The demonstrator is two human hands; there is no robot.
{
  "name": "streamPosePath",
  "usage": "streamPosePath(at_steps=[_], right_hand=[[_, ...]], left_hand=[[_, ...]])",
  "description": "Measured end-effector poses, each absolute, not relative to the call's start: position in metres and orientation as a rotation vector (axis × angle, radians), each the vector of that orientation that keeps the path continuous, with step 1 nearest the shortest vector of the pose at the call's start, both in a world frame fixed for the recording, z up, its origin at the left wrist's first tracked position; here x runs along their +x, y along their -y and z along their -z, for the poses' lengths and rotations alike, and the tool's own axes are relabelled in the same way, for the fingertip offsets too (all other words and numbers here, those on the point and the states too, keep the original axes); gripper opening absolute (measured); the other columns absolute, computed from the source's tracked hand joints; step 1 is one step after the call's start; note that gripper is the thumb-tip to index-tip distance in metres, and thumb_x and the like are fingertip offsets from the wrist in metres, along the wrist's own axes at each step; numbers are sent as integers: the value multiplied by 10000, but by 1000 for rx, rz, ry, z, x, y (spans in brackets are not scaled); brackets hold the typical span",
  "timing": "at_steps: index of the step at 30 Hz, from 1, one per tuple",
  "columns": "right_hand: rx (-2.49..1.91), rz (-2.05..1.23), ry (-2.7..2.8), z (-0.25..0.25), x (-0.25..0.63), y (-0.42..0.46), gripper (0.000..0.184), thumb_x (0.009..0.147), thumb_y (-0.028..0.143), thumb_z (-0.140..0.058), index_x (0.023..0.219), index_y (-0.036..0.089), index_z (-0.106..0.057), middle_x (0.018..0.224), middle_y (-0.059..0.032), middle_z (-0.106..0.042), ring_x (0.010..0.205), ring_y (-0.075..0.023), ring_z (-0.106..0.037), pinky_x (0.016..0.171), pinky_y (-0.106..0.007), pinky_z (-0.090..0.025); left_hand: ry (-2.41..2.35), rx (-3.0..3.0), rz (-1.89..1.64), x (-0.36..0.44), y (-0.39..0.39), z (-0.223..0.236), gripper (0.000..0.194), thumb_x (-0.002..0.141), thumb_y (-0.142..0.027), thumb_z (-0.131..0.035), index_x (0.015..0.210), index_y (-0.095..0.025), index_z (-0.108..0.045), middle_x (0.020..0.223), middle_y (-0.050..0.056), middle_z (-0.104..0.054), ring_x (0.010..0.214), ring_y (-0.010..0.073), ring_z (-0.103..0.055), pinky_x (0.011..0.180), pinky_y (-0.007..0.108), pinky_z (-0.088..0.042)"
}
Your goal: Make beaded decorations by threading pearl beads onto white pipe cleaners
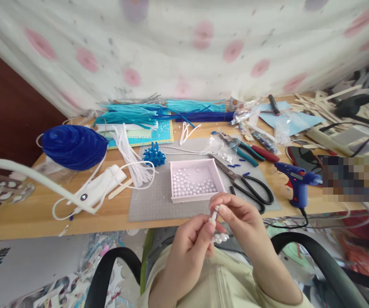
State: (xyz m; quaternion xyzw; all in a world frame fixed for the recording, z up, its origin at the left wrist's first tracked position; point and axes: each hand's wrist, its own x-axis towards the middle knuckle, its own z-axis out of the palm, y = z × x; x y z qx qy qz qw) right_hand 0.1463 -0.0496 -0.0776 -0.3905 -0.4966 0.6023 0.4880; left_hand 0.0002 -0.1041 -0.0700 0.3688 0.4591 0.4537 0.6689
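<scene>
My left hand (pixel 192 244) and my right hand (pixel 239 220) meet above my lap, just in front of the table edge. Pinched between them is a short string of white pearl beads (pixel 220 238), whose lower end curls out below the fingers. Thumb and fingertips of my right hand close on a bead at the upper end, while my left hand grips the strand lower down. Just beyond my fingers stands a pale pink box (pixel 197 197) with loose pearl beads (pixel 186 184) inside. Part of the strand is hidden by my fingers.
Black-handled scissors (pixel 247 184) lie right of the box, with pliers (pixel 240 149) behind. A blue glue gun (pixel 296 179) stands at the right, its cable trailing over the edge. White pipe cleaners (pixel 131 158), a blue fuzzy flower (pixel 154 155) and a white lamp arm (pixel 37 175) are leftward.
</scene>
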Motion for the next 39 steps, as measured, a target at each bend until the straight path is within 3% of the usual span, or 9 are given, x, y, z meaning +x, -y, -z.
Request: streamPosePath(at_steps=[9,12,16,22,27,30,32,36,39], right_hand=[[-916,-1515,1110,82,149,54,175,895,409,-767,898,233,-771,829,-41,-730,698,-153,-641,649,-252,-552],[-857,-1567,1128,78,148,56,173,867,394,-797,862,226,-756,899,-59,-759,699,-158,-652,648,-268,-563],[-897,-1584,909,76,147,54,135,847,327,-815,875,224,-733,836,-28,-730,682,-136,-635,659,-245,-559],[-783,-1823,764,81,150,51,231,843,389,-755,854,160,-772,600,51,-411,505,-78,-354,449,-189,-360],[-856,-1926,1007,85,148,58,289,836,426,-814,960,170,-768,666,4,-592,548,-84,-453,502,-197,-366],[-816,-1934,1058,88,147,57,302,812,442,-837,883,166,-740,616,16,-578,496,-69,-411,449,-185,-304],[-822,-1905,1039,88,148,54,320,804,461,-838,855,170,-715,531,55,-496,433,-50,-315,401,-177,-228],[-848,-1756,819,83,150,49,336,767,494,-857,838,209,-692,497,141,-186,438,-40,-77,366,-160,-114],[-764,-1901,701,81,149,52,307,763,456,-875,793,223,-678,551,134,-131,460,-48,-42,355,-145,-101]], left_hand=[[-1031,823,-1040,0,103,67,516,901,-664,-632,901,-161,-748,550,-95,-331,475,72,-250,481,237,-245],[-995,785,-1067,0,101,70,515,880,-673,-654,846,-163,-722,531,-101,-316,455,64,-226,458,236,-216],[-946,678,-1044,2,100,74,541,845,-695,-680,723,-172,-619,496,-111,-290,442,59,-181,432,232,-165],[-844,690,-1007,1,102,78,490,940,-640,-600,818,-166,-638,517,-108,-306,462,72,-189,449,224,-209],[-799,694,-1009,-2,101,75,449,949,-601,-618,911,-158,-675,568,-87,-358,490,79,-239,476,243,-224],[-830,713,-971,-4,101,72,462,939,-608,-626,880,-152,-674,562,-83,-372,482,75,-247,476,254,-207],[-842,733,-968,-4,101,72,460,939,-606,-625,835,-159,-653,533,-91,-358,464,72,-231,471,255,-199],[-862,717,-990,-1,103,70,476,926,-618,-632,796,-160,-645,566,-74,-408,462,60,-235,467,249,-186],[-884,719,-993,1,104,67,489,916,-628,-638,767,-163,-675,571,-71,-394,464,60,-253,465,236,-212]])
